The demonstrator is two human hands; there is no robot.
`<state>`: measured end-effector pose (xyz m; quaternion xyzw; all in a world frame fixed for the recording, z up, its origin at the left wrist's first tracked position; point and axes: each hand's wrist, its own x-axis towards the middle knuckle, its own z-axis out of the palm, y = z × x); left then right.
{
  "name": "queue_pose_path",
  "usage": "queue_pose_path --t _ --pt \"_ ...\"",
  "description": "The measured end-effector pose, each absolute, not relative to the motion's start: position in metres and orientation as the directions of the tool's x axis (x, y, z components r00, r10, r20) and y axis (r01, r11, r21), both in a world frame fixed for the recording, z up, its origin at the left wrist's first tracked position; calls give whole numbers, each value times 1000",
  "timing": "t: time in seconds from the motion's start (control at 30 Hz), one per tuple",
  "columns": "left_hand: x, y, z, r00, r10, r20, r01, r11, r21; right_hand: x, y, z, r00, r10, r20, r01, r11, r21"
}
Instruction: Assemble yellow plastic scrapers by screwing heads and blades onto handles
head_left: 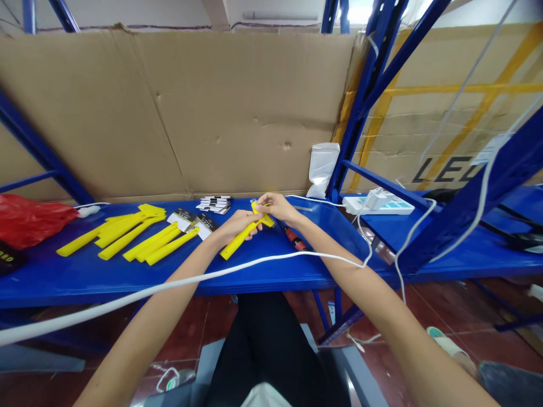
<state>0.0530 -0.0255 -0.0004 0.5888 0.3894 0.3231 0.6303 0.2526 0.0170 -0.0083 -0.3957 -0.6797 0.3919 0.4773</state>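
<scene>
My left hand [241,223] is closed around a yellow T-headed scraper [238,240], whose handle slants down toward the table's front edge. At its head, my right hand [275,207] is closed, thumb and fingers pinching the upper end; any small part between those fingertips is hidden. Just below my right hand lies a red and black electric screwdriver [296,239]. To the left are several yellow scrapers with black-and-white cards [182,219] at their heads. Farther left, a pile of bare yellow scrapers [119,230] rests on the blue table [203,277].
A stack of printed cards [213,204] lies at the back. A white cable [271,258] crosses in front of my forearms. On the right are a power strip [382,203] and a blue rack post [360,107]; a red plastic bag [34,220] sits far left.
</scene>
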Motion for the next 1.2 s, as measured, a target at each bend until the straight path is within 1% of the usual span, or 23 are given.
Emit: queue_pose_path --t 0.13,0.27,0.33,0.4,0.47,0.53,0.63,0.77,0.87,0.93,1.07,1.1,1.13,1.2 --pt "52 -25 1 497 863 -94 86 59 995 252 14 -7 -215 932 291 80 314 -946" --pt "53 -25 -1 394 919 11 78 -45 996 252 15 -7 -131 955 265 20 270 -963" --pt "52 -25 -2 316 939 134 98 -173 980 254 16 -7 -82 960 267 10 268 -963" --pt "50 -26 -2 259 911 321 155 -368 917 255 18 -6 -38 963 266 -4 266 -964" --pt "49 -27 0 284 822 494 218 -557 801 257 19 -5 -11 966 258 -23 258 -966" --pt "48 -29 2 370 728 577 246 -676 695 259 19 -4 -5 970 241 -42 241 -970" --pt "48 -33 3 469 667 579 270 -732 625 261 19 -3 -7 979 205 -71 204 -976" --pt "48 -36 -1 502 650 570 310 -751 583 263 21 -3 1 989 146 -104 145 -984" --pt "49 -35 -4 519 619 590 347 -783 516 264 21 -3 2 994 110 -114 110 -987" --pt "49 -33 -6 556 587 589 407 -810 422 264 20 -1 -13 995 97 -119 94 -988" --pt "46 -26 -12 651 516 556 543 -829 133 263 16 3 -66 994 92 -132 83 -988" --pt "45 -23 -13 658 505 559 563 -822 80 262 15 4 -77 993 92 -134 82 -988" --pt "44 -21 -15 657 497 566 578 -815 44 262 15 4 -86 992 91 -135 79 -988" --pt "43 -18 -17 648 492 581 596 -803 15 262 15 4 -99 991 85 -131 72 -989"
